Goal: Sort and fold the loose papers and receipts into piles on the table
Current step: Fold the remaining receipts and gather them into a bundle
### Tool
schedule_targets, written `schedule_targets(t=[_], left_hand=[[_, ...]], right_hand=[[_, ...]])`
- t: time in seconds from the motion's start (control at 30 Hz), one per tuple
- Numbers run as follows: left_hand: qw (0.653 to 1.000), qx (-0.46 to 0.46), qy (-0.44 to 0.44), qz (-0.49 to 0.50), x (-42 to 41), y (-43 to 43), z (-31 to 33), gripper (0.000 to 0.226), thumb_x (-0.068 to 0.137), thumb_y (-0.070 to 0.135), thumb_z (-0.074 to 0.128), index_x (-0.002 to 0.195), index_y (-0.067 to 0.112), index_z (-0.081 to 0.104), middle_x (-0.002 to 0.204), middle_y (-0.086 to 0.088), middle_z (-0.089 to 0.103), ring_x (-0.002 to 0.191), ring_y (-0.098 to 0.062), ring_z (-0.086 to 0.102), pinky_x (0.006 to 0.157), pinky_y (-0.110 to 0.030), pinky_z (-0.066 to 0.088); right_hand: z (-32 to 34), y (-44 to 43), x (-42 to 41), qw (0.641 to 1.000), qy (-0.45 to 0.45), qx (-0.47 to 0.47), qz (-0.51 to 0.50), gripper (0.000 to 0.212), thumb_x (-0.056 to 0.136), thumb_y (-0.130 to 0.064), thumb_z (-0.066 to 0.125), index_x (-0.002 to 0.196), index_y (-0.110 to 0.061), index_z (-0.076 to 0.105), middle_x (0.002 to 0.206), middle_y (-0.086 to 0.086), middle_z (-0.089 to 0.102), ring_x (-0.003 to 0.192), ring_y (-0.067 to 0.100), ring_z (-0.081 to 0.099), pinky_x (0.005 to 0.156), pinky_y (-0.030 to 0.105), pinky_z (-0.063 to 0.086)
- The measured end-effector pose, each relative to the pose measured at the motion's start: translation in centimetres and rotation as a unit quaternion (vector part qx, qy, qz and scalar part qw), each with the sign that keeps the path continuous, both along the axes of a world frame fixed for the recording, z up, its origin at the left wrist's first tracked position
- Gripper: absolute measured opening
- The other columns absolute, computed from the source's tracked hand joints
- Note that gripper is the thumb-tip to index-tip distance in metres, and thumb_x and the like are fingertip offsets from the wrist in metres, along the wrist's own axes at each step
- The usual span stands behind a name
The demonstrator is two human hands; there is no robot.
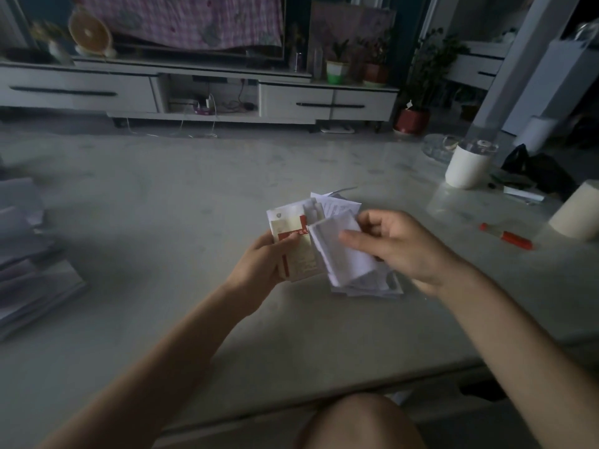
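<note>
Red-and-cream, the leaflet [299, 259] sat gripped in our curled left hand [259, 264] above the pale counter [162, 222]. Our right hand [402, 244] pinched a folded white paper [343, 259] between thumb and fingers, over the loose papers [369, 288] lying mid-counter.

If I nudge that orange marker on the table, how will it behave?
Likely rolls: the marker looks round and lies on its side. The table looks glossy, so it may also slide. Probably light, being slim.

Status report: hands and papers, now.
Left hand grips red-and-cream slip. Right hand pinches folded white paper. Loose pile beneath. Orange pen lies apart, right.
</note>
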State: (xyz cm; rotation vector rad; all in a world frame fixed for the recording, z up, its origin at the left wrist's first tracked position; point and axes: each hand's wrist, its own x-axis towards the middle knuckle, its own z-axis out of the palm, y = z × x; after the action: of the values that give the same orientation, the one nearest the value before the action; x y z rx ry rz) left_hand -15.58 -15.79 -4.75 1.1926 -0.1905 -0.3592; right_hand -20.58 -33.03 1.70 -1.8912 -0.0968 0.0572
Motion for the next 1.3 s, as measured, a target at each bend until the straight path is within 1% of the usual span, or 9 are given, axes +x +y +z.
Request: schedule_targets(t=[0.2, 0.4, 0.53, 0.67, 0.77, 0.87, 0.97, 1.1, 1.3], left_hand=[[1.000, 0.007, -0.003, 0.018, -0.1, 0.2, 0.1, 0.034, 0.095, 0.008, 0.030, 0.094, 0.015, 0.062, 0.080, -0.003, 0.068, 0.072, -0.016, 0.064, 0.064, -0.030, 0.052], [0.999, -0.022, 0.005, 0.026, 0.4, 0.3, -0.2, 0.034, 0.097, 0.026, 0.031, 0.098, 0.015, 0.064, 0.080, -0.002, 0.070, 0.071, -0.014, 0.065, 0.064, -0.029, 0.052], [0.986, 0.085, -0.096, 0.111, 0.8, 0.3, -0.7, 0.020, 0.095, 0.007, 0.045, 0.091, 0.019, 0.060, 0.080, 0.004, 0.067, 0.070, -0.005, 0.063, 0.064, -0.020, 0.052], [0.971, 0.105, -0.179, 0.118, 1.5, 1.5, -0.4, 0.023, 0.095, 0.003, 0.043, 0.094, 0.022, 0.057, 0.089, 0.004, 0.064, 0.075, 0.003, 0.061, 0.073, -0.015, 0.049], [0.938, 0.195, -0.238, 0.162, 2.2, 1.9, -1.2, 0.004, 0.094, 0.014, 0.049, 0.098, 0.015, 0.048, 0.100, -0.010, 0.058, 0.088, -0.010, 0.055, 0.081, -0.025, 0.046], [0.915, 0.286, -0.215, 0.187, 2.6, 2.1, -2.6, 0.029, 0.084, 0.038, 0.044, 0.098, 0.016, 0.033, 0.110, -0.014, 0.049, 0.103, -0.023, 0.051, 0.089, -0.035, 0.043], [0.910, 0.312, -0.196, 0.189, 2.6, 2.1, -2.8, 0.020, 0.090, 0.025, 0.044, 0.101, 0.014, 0.032, 0.109, -0.010, 0.049, 0.107, -0.025, 0.051, 0.092, -0.035, 0.042], [0.919, 0.239, -0.224, 0.218, 3.0, 2.7, -2.2, 0.012, 0.090, 0.007, 0.052, 0.096, 0.015, 0.047, 0.087, 0.007, 0.059, 0.073, 0.007, 0.056, 0.071, -0.017, 0.046], [0.976, 0.074, -0.066, 0.195, 3.0, 3.5, -1.0, 0.017, 0.086, 0.001, 0.057, 0.090, 0.017, 0.062, 0.080, 0.001, 0.069, 0.073, -0.013, 0.065, 0.076, -0.035, 0.054]], right_hand=[[-4.3, 4.4, 3.3, 0.980, -0.122, -0.085, -0.132, 0.029, 0.080, -0.020, 0.070, 0.062, -0.015, 0.048, 0.057, -0.005, 0.047, 0.053, 0.005, 0.039, 0.055, 0.021, 0.032], [-5.6, 5.8, 3.9, 0.952, -0.155, -0.208, -0.163, 0.038, 0.082, -0.030, 0.068, 0.061, -0.020, 0.038, 0.059, -0.004, 0.045, 0.058, 0.015, 0.041, 0.057, 0.032, 0.033], [-6.2, 6.7, 4.5, 0.917, -0.239, -0.240, -0.210, 0.030, 0.081, -0.027, 0.070, 0.099, -0.008, 0.057, 0.097, 0.011, 0.055, 0.092, 0.025, 0.050, 0.079, 0.029, 0.036], [-6.1, 7.9, 5.9, 0.981, -0.141, -0.052, -0.126, 0.052, 0.084, -0.019, 0.065, 0.128, -0.005, 0.041, 0.124, 0.014, 0.052, 0.116, 0.024, 0.050, 0.101, 0.032, 0.040], [-6.5, 8.7, 6.3, 0.987, -0.122, -0.021, -0.099, 0.038, 0.093, -0.008, 0.049, 0.128, -0.003, 0.035, 0.126, 0.015, 0.054, 0.117, 0.026, 0.052, 0.093, 0.021, 0.040], [-7.7, 9.6, 6.0, 0.975, -0.170, -0.109, -0.092, 0.039, 0.096, -0.008, 0.041, 0.133, -0.002, 0.028, 0.126, 0.017, 0.054, 0.113, 0.029, 0.054, 0.083, 0.018, 0.036], [-8.1, 10.1, 6.2, 0.969, -0.190, -0.123, -0.101, 0.039, 0.095, -0.009, 0.045, 0.130, -0.003, 0.030, 0.119, 0.017, 0.059, 0.104, 0.031, 0.059, 0.078, 0.026, 0.040], [-8.1, 10.0, 7.3, 0.975, -0.136, -0.066, -0.165, 0.027, 0.091, -0.017, 0.056, 0.114, -0.004, 0.047, 0.108, 0.016, 0.065, 0.098, 0.030, 0.061, 0.067, 0.026, 0.039], [-6.3, 8.7, 7.1, 0.989, -0.100, -0.022, -0.107, 0.029, 0.085, -0.033, 0.065, 0.070, -0.016, 0.046, 0.062, -0.006, 0.048, 0.058, 0.009, 0.047, 0.043, 0.011, 0.034]])
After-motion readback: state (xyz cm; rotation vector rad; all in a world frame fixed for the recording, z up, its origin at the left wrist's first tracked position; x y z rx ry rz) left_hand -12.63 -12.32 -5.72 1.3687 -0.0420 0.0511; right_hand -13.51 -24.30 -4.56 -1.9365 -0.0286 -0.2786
